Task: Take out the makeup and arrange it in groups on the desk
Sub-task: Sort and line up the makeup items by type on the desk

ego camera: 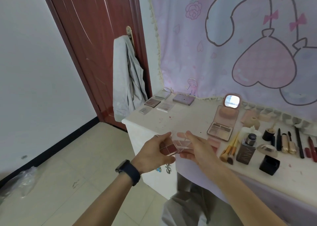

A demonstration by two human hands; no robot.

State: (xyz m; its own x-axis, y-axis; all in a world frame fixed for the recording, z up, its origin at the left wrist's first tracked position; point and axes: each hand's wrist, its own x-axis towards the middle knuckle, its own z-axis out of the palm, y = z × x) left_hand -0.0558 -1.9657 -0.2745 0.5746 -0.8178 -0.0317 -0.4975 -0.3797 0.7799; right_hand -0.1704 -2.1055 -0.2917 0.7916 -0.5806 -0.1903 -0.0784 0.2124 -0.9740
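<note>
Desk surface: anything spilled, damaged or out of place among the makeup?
Small reddish smudges dot the bare desk between the palette group and the mirrored compact, like makeup residue. Otherwise the items lie in tidy groups.

A small square four-pan palette (167, 148) of red-brown shades is gripped in the left hand (153, 152) over the bench (180, 121) edge. The right hand (195, 148) pinches its open clear plastic lid (182, 144). Five flat rectangular palettes (152, 102) lie clustered at the far left corner. An open pink mirrored compact (222, 122) lies mid-bench. Right of it are yellow-handled brushes (229, 150), a dark square foundation bottle (246, 151), gold tubes (288, 145) and pencils (299, 143).
</note>
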